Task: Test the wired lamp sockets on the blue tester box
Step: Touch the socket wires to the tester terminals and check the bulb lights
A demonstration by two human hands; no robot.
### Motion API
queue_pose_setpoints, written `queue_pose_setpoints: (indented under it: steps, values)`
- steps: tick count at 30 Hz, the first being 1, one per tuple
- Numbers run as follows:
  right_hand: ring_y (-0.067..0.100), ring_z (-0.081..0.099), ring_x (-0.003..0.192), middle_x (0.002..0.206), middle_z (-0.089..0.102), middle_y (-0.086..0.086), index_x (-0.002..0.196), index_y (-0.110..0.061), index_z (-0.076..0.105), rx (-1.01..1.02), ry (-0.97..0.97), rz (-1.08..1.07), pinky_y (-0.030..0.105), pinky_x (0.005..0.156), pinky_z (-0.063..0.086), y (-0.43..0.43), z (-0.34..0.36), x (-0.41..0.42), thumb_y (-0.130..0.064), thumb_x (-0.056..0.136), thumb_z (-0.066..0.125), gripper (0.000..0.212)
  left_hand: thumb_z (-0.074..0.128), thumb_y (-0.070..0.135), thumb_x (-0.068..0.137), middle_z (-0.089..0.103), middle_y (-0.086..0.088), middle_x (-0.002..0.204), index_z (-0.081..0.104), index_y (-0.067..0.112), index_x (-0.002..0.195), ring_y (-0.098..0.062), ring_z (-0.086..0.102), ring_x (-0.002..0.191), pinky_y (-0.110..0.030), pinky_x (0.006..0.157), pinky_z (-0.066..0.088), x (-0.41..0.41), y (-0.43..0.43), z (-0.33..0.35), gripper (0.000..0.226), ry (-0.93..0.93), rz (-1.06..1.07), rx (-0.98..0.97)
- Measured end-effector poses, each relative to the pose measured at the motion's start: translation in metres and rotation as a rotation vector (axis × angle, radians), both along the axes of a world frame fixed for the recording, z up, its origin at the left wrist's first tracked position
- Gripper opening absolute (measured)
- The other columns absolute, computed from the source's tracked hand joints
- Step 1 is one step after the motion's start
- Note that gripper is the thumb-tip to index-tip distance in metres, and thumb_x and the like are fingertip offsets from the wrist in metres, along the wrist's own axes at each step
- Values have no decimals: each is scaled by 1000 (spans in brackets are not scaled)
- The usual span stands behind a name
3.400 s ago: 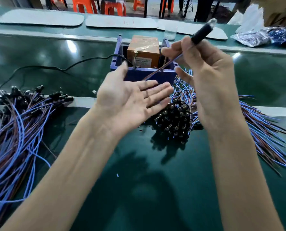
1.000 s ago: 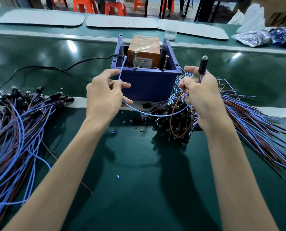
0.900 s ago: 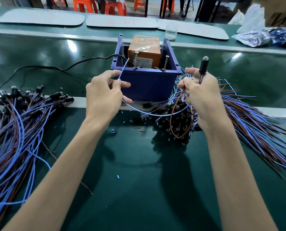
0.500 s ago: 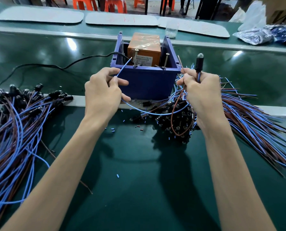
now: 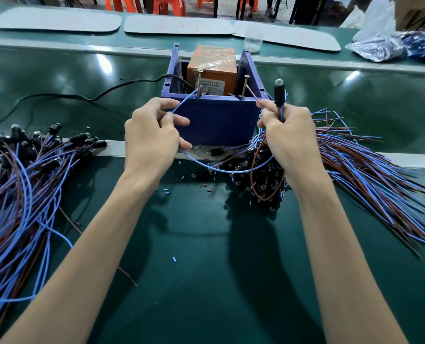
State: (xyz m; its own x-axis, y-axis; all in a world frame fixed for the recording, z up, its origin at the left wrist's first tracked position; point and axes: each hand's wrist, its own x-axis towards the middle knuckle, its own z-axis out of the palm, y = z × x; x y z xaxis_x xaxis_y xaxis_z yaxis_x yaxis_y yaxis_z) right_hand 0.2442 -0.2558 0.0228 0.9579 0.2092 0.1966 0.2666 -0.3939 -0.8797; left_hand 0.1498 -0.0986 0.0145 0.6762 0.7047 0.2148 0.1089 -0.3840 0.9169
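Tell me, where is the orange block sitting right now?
The orange block sits inside the blue tester box, at the far centre of the head view, behind two upright screws and beyond both hands.

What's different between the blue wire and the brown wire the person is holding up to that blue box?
The blue wire is pinched by the left hand and reaches the left screw; the brown wire is pinched by the right hand and points at the right screw. Blue sags in a wide arc; brown curls in a tighter loop. Both run to the black socket in the right hand.
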Motion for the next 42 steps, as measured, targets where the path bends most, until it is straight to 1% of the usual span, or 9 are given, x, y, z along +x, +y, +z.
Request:
queue_pose_setpoints:
  steps: [2, 5, 7, 9, 12, 22, 29, 36, 42]
  values:
    - [8, 50, 65, 67, 57, -11, 97, -8, 71, -1, -7, 9, 25, 67, 38, 1, -2, 1, -15, 95, 47, 25, 39, 4, 97, 68, 13, 77, 59, 21, 103, -5, 59, 40, -25, 57, 52, 0, 0, 0, 27, 1, -3, 2]
    - [13, 46, 63, 66, 56, -8, 99, -8, 71, -2, -25, 12, 27, 66, 35, 1, -3, 3, -15, 95, 47, 25, 39, 4, 97, 68, 13, 78, 59, 22, 103, -5, 59, 40, -22, 54, 50, 0, 0, 0, 27, 3, -8, 0]
    - [13, 46, 63, 65, 56, -8, 99, -14, 72, 6, -28, 17, 26, 64, 36, 1, -4, 3, -16, 94, 48, 25, 39, 4, 98, 68, 13, 78, 59, 22, 103, -5, 58, 40, -22, 53, 50, 0, 0, 0, 27, 3, -10, -3]
    - [5, 42, 55, 62, 53, -12, 102, -23, 72, 27, -26, 28, 22, 59, 35, 1, -4, 2, -15, 95, 47, 27, 39, 4, 97, 68, 13, 78, 59, 22, 102, -6, 58, 39, -22, 53, 50, 0, 0, 0, 27, 2, -8, -1]
    - [4, 37, 49, 59, 50, -12, 103, -27, 71, 41, -29, 37, 20, 55, 32, 0, -3, 2, -14, 94, 46, 30, 39, 3, 97, 68, 13, 78, 59, 22, 102, -6, 58, 39, -23, 54, 50, 0, 0, 1, 28, 1, -5, -1]
    - [11, 40, 57, 60, 51, -10, 99, -29, 72, 17, -35, 28, 26, 60, 34, 0, -2, 1, -13, 93, 46, 31, 38, 3, 97, 67, 13, 77, 59, 22, 100, -5, 57, 38, -27, 58, 51, -1, 0, 0, 29, 10, -3, 5]
    - [4, 35, 44, 43, 49, -25, 98, -27, 72, 14, -17, 26, 21, 54, 32, -2, -2, 3, -12, 92, 45, 31, 38, 3, 98, 66, 13, 77, 60, 22, 99, -5, 56, 38, -29, 59, 53, -1, 0, 1, 29, 16, 0, 10]
    - [3, 37, 42, 37, 44, -24, 99, -26, 72, 6, -17, 25, 22, 55, 32, -3, -2, 1, -12, 92, 45, 31, 39, 4, 98, 65, 14, 74, 61, 26, 96, -4, 55, 38, -41, 70, 59, -3, 2, 3, 31, 32, 15, 7]
    - [4, 36, 38, 34, 40, -23, 101, -23, 73, -6, -15, 25, 17, 45, 24, -3, 0, 1, -12, 92, 45, 31, 40, 5, 98, 64, 14, 72, 60, 31, 89, -4, 55, 38, -41, 65, 59, -5, 5, 4, 34, 37, 9, 3]
